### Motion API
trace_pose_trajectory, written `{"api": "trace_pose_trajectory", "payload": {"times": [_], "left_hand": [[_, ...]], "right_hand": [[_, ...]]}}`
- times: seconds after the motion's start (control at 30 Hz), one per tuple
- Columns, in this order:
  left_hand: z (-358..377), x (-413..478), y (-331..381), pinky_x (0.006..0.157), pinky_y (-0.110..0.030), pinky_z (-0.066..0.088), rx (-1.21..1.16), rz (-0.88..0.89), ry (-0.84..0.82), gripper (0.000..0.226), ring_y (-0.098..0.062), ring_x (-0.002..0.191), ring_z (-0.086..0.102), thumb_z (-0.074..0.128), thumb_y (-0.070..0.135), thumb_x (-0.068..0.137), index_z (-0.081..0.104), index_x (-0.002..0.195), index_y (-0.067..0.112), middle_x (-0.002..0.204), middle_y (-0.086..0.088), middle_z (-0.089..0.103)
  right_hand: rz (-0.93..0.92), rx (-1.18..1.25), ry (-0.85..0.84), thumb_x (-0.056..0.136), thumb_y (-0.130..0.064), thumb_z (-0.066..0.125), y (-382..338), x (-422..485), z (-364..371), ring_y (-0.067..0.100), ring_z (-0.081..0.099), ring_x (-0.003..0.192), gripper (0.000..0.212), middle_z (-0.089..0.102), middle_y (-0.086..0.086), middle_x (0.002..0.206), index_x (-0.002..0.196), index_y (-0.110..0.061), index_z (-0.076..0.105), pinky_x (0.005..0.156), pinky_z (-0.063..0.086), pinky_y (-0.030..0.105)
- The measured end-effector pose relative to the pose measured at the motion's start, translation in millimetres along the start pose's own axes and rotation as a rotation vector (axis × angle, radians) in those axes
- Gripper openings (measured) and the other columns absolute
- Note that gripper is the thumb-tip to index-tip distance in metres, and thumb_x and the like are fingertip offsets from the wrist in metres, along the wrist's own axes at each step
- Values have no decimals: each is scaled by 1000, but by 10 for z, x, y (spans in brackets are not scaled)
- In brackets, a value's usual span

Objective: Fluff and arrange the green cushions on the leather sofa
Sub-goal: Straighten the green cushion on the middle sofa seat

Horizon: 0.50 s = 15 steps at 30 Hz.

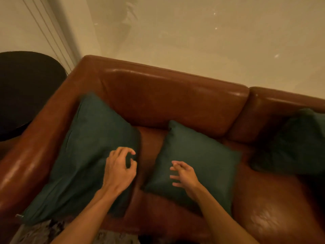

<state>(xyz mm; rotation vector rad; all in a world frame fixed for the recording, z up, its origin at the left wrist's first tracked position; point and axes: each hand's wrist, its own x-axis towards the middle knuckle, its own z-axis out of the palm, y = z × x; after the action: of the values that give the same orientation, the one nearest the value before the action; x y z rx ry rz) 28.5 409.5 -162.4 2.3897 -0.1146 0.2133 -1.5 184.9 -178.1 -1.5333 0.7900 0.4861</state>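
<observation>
A brown leather sofa (168, 101) fills the view. A large green cushion (84, 152) leans against its left arm. A smaller green cushion (204, 159) lies flat on the seat in the middle. A third green cushion (295, 145) rests at the right, partly cut off by the frame edge. My left hand (119, 169) hovers over the large cushion's right edge, fingers curled and apart, holding nothing. My right hand (182, 175) is over the left side of the middle cushion with its fingers spread.
A dark round side table (26, 88) stands beside the sofa's left arm. A pale wall (193, 37) runs behind the backrest. A patterned rug (40, 233) shows at the bottom left. Bare leather seat (274, 217) lies at the lower right.
</observation>
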Motion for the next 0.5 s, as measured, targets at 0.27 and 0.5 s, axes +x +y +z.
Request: {"api": "trace_pose_trajectory", "payload": {"times": [0.27,0.5], "left_hand": [[757,-92,259,81,-44,51,-79,-87,-386,29,-26,86,61,55,29,69,61,97,30,96,4,62],[1362,-18,304,103,-38,45,-74,-324,-589,47,-26,121,56,70,29,84,54,129,24,132,-6,55]], "right_hand": [[15,118,307,99,-15,50,366,139,-1183,15,54,66,16,61,2,91,91,-23,61,56,41,26],[-16,68,537,91,-11,64,955,483,-1747,18,63,69,9,67,11,85,99,-12,66,63,53,19]]}}
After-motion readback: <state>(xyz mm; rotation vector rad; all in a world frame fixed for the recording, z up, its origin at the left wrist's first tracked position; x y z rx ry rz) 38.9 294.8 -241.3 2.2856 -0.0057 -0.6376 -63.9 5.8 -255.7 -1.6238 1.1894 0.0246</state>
